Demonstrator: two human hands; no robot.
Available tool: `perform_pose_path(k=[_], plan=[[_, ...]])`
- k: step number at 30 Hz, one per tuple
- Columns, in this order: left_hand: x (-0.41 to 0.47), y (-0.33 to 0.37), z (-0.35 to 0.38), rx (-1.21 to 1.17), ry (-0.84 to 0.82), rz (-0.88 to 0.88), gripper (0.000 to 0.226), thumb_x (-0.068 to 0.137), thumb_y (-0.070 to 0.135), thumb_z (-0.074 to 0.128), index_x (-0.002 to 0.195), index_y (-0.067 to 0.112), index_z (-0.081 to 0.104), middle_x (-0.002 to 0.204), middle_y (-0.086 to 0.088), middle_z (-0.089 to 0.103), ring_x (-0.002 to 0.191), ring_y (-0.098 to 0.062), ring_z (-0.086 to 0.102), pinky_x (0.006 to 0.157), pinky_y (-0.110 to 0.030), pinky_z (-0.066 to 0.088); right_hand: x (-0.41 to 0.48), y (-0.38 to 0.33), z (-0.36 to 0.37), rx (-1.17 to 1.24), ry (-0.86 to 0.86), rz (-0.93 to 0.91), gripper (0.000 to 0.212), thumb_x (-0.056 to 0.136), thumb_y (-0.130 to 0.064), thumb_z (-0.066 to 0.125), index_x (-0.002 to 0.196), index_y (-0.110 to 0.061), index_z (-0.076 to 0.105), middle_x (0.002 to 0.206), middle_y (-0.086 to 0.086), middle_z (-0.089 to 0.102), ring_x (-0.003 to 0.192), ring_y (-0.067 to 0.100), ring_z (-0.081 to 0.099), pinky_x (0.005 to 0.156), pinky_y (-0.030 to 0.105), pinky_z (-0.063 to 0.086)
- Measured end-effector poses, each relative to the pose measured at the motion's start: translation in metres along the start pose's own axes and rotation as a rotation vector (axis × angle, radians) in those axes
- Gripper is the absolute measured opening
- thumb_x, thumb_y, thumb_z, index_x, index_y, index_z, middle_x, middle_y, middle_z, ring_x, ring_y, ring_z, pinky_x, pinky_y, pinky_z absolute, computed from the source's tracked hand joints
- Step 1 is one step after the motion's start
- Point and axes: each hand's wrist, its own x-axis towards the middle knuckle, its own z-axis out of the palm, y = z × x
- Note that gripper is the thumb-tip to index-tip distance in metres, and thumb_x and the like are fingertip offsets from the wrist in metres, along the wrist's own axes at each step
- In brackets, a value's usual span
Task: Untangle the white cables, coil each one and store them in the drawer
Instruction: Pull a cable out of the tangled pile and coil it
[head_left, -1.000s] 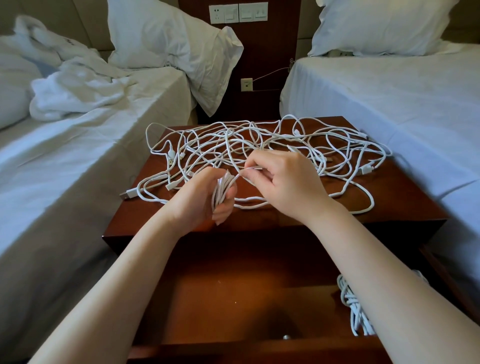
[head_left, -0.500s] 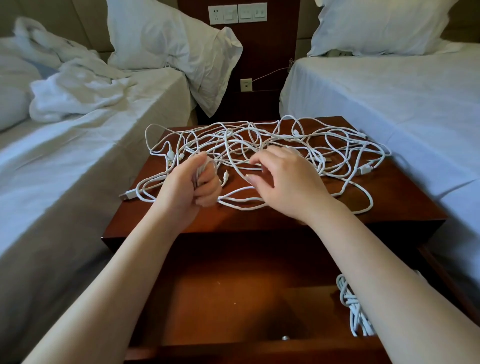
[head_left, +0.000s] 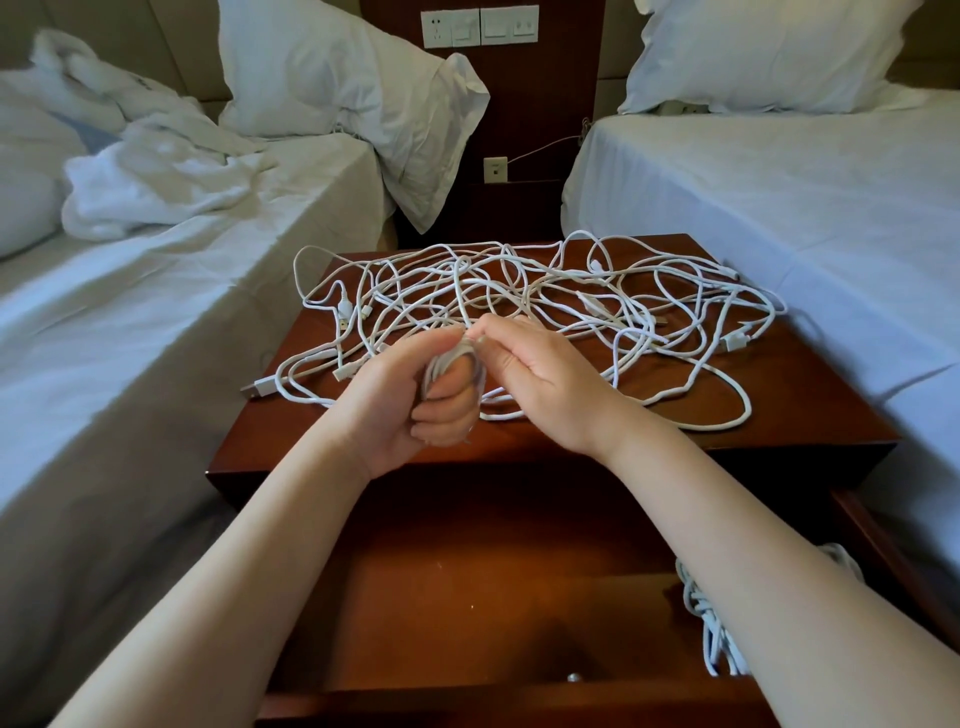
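A tangle of white cables (head_left: 597, 306) lies spread over the top of the dark wooden nightstand (head_left: 810, 410). My left hand (head_left: 410, 400) grips a small coil of white cable (head_left: 452, 364) in its curled fingers, just above the nightstand's front edge. My right hand (head_left: 535, 374) is right beside it and pinches the strand where it meets the coil. The drawer (head_left: 467, 587) below stands pulled out. A coiled white cable (head_left: 711, 623) lies at its right side, partly hidden by my right forearm.
Beds with white sheets flank the nightstand on the left (head_left: 156, 322) and right (head_left: 779, 197). A crumpled white towel (head_left: 156, 176) lies on the left bed. Pillows (head_left: 337, 83) lean at the back. Wall sockets (head_left: 478, 26) sit behind on a wooden panel.
My right hand has come back to my left and pinches the strand at the coil. My left hand has shifted slightly right and nearer, the coil still in its grip.
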Motion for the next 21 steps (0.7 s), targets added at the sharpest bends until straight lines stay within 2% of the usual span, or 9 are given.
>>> perform_pose_path(k=[3, 7, 9, 11, 13, 16, 18, 21], plan=[[0.004, 0.0, 0.007, 0.099, 0.279, 0.016, 0.064, 0.097, 0.043, 0.032, 0.039, 0.017, 0.035, 0.032, 0.004, 0.026, 0.028, -0.009, 0.021, 0.034, -0.015, 0.02, 0.0, 0.001, 0.003, -0.112, 0.031, -0.014, 0.027, 0.101, -0.035, 0.035, 0.087, -0.018, 0.051, 0.073, -0.015, 0.046, 0.074, 0.006, 0.045, 0.069, 0.029, 0.042], [0.008, -0.005, 0.009, 0.181, 0.621, 0.102, 0.07, 0.103, 0.037, 0.031, 0.035, 0.02, 0.034, 0.035, 0.003, 0.026, 0.031, -0.01, 0.02, 0.036, -0.016, 0.019, 0.0, -0.001, 0.012, -0.31, 0.172, -0.126, 0.035, 0.101, -0.038, 0.032, 0.086, -0.014, 0.053, 0.067, -0.018, 0.039, 0.065, 0.006, 0.038, 0.059, 0.015, 0.031], [0.01, -0.006, 0.013, 0.171, 0.704, 0.129, 0.069, 0.103, 0.035, 0.033, 0.036, 0.02, 0.034, 0.036, 0.004, 0.026, 0.031, -0.009, 0.021, 0.035, -0.016, 0.02, -0.001, 0.0, 0.015, -0.29, 0.177, -0.111, 0.036, 0.102, -0.037, 0.033, 0.088, -0.012, 0.054, 0.066, -0.019, 0.039, 0.062, 0.004, 0.04, 0.057, 0.016, 0.03], [0.012, -0.007, 0.019, 0.12, 0.774, 0.155, 0.063, 0.103, 0.034, 0.034, 0.042, 0.017, 0.034, 0.036, 0.004, 0.029, 0.03, -0.008, 0.025, 0.034, -0.015, 0.024, -0.002, 0.001, 0.017, -0.192, 0.119, -0.05, 0.033, 0.102, -0.037, 0.035, 0.089, -0.011, 0.052, 0.068, -0.013, 0.05, 0.065, 0.005, 0.049, 0.057, 0.026, 0.039], [0.013, -0.006, 0.023, 0.049, 0.844, 0.185, 0.056, 0.103, 0.032, 0.033, 0.05, 0.014, 0.031, 0.035, 0.005, 0.03, 0.028, -0.006, 0.028, 0.033, -0.014, 0.026, -0.003, 0.001, 0.021, -0.113, 0.071, 0.021, 0.032, 0.103, -0.035, 0.037, 0.091, -0.008, 0.049, 0.072, -0.004, 0.057, 0.068, 0.014, 0.055, 0.06, 0.037, 0.044], [0.013, -0.008, 0.024, 0.014, 0.889, 0.245, 0.055, 0.104, 0.032, 0.033, 0.052, 0.013, 0.031, 0.036, 0.004, 0.03, 0.031, -0.008, 0.028, 0.034, -0.016, 0.027, -0.003, 0.001, 0.028, -0.1, 0.076, 0.053, 0.027, 0.104, -0.03, 0.038, 0.089, -0.009, 0.046, 0.068, -0.007, 0.05, 0.063, 0.016, 0.05, 0.059, 0.038, 0.04], [0.013, -0.013, 0.023, 0.162, 0.925, 0.284, 0.057, 0.104, 0.033, 0.033, 0.051, 0.012, 0.036, 0.039, 0.002, 0.036, 0.036, -0.011, 0.033, 0.038, -0.02, 0.031, -0.002, 0.0, 0.028, -0.123, 0.1, 0.037, 0.028, 0.104, -0.03, 0.037, 0.087, -0.01, 0.046, 0.066, -0.008, 0.048, 0.059, 0.015, 0.048, 0.055, 0.038, 0.039], [0.01, -0.017, 0.016, 0.582, 0.958, 0.396, 0.056, 0.104, 0.029, 0.036, 0.052, 0.01, 0.044, 0.046, 0.001, 0.043, 0.045, -0.009, 0.04, 0.049, -0.026, 0.034, -0.001, -0.002, 0.021, -0.184, 0.087, 0.024, 0.025, 0.104, -0.029, 0.037, 0.082, -0.018, 0.041, 0.06, -0.011, 0.043, 0.052, 0.009, 0.041, 0.051, 0.031, 0.032]])
